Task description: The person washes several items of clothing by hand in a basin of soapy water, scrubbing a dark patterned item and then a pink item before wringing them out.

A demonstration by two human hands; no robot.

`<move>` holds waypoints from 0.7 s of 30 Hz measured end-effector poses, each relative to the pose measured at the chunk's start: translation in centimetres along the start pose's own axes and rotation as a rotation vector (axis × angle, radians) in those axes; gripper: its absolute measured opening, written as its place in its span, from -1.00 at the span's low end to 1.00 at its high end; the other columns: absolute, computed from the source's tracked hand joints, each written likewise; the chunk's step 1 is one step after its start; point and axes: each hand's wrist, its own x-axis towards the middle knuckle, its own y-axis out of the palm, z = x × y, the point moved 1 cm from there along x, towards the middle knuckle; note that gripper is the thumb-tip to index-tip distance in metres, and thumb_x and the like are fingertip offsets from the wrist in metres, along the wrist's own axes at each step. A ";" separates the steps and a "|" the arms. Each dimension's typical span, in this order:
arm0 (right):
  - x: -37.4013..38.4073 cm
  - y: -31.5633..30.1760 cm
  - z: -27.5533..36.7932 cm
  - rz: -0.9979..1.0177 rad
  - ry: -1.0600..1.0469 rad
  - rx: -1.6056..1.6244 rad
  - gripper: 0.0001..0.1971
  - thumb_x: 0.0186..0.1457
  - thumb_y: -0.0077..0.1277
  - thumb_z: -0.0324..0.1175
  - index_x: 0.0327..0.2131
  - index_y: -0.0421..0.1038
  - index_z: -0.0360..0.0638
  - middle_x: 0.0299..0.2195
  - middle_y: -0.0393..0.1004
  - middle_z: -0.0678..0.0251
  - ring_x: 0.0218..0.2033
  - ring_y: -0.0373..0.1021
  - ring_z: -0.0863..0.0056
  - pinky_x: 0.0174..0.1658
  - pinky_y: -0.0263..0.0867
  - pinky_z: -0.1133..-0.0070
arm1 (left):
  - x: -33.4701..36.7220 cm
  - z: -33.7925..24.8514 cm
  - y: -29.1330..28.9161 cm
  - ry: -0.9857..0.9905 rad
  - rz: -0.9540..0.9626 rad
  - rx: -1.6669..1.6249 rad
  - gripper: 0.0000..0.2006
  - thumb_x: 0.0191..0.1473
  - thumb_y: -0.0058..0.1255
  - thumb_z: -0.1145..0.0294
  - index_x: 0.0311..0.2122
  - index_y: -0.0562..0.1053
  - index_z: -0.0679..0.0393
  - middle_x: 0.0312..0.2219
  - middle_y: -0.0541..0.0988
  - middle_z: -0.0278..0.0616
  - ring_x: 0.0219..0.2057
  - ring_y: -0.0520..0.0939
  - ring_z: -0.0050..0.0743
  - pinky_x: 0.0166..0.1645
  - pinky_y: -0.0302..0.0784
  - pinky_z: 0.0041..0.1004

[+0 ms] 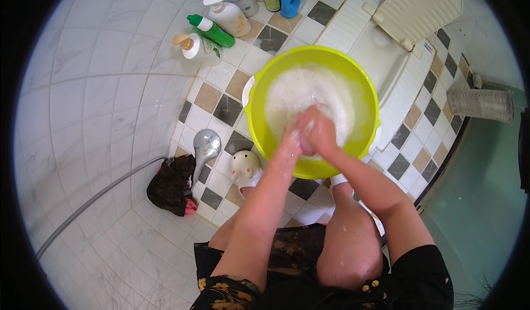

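1. A round, glossy lime-green plastic basin (pixel 259 122) sits on the tiled floor just above the centre of the frame, filled with frothy white suds (pixel 301 92).
2. The left hand (pixel 292 136) and right hand (pixel 320 130) are pressed together in the foam at the basin's lower edge, fingers curled closed; suds hide whatever they grip, so I cannot tell what it is.
3. Both forearms are wet and flecked with foam, rising from the lower edge of the frame.
4. Left of the basin lies a shiny chrome shower head (pixel 206 144) with its grey hose (pixel 94 199) curving toward the lower left.
5. Beside it, a crumpled dark cloth (pixel 168 185) and a pale rounded slipper (pixel 245 166).
6. In the upper centre stand smooth plastic pump bottles (pixel 229 14), white and green.
7. A ribbed cream washboard (pixel 422 6) rests at the upper right.
8. The floor (pixel 221 108) is small square tiles in white, tan and dark grey.
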 end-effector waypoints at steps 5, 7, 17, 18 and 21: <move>5.0 -0.9 -9.0 0.043 0.283 -0.142 -0.68 0.08 -0.13 -0.08 -0.34 0.45 -0.11 -0.38 0.49 0.04 -0.34 0.43 0.06 -0.26 0.31 0.29 | 0.6 0.2 1.9 -0.051 -0.451 0.145 -0.65 0.15 -0.08 0.28 0.03 0.29 0.09 -0.08 0.42 -0.23 -0.16 0.50 -0.41 -0.09 0.47 -0.39; 5.2 -1.5 -13.8 -0.174 0.419 -0.099 -0.65 0.10 -0.14 -0.05 -0.30 0.44 -0.13 -0.36 0.48 0.00 -0.29 0.41 0.04 -0.22 0.31 0.29 | 0.6 -0.6 2.6 -0.008 -0.371 0.087 -0.52 0.13 -0.03 0.12 0.12 0.17 -0.02 0.02 0.33 -0.19 -0.08 0.46 -0.28 -0.10 0.47 -0.24; -3.4 -0.2 3.2 0.270 -0.241 0.074 -0.78 0.03 -0.01 -0.18 -0.35 0.39 -0.11 -0.51 0.44 0.15 -0.47 0.41 0.16 -0.37 0.33 0.36 | -1.5 -2.6 -0.2 -0.225 -0.267 -0.017 -0.21 -0.02 -0.15 -0.36 0.16 0.19 0.07 0.01 0.37 -0.12 -0.03 0.41 -0.19 0.04 0.38 -0.22; -3.9 -0.8 4.5 0.264 -0.256 0.052 -0.78 0.01 0.00 -0.18 -0.35 0.39 -0.10 -0.54 0.43 0.13 -0.48 0.41 0.13 -0.38 0.33 0.34 | -2.2 -3.1 1.3 -0.258 -0.184 -0.072 -0.24 0.01 -0.17 -0.33 0.14 0.22 0.08 -0.05 0.41 -0.12 -0.07 0.44 -0.19 0.04 0.39 -0.22; -3.3 -0.3 4.4 0.166 -0.153 -0.119 -0.77 -0.03 0.03 -0.19 -0.35 0.40 -0.11 -0.54 0.43 0.09 -0.47 0.40 0.06 -0.36 0.32 0.30 | -3.0 -2.9 2.9 -0.284 -0.080 -0.150 -0.38 0.09 -0.21 -0.22 0.08 0.28 0.07 -0.19 0.50 -0.15 -0.17 0.50 -0.21 0.00 0.41 -0.23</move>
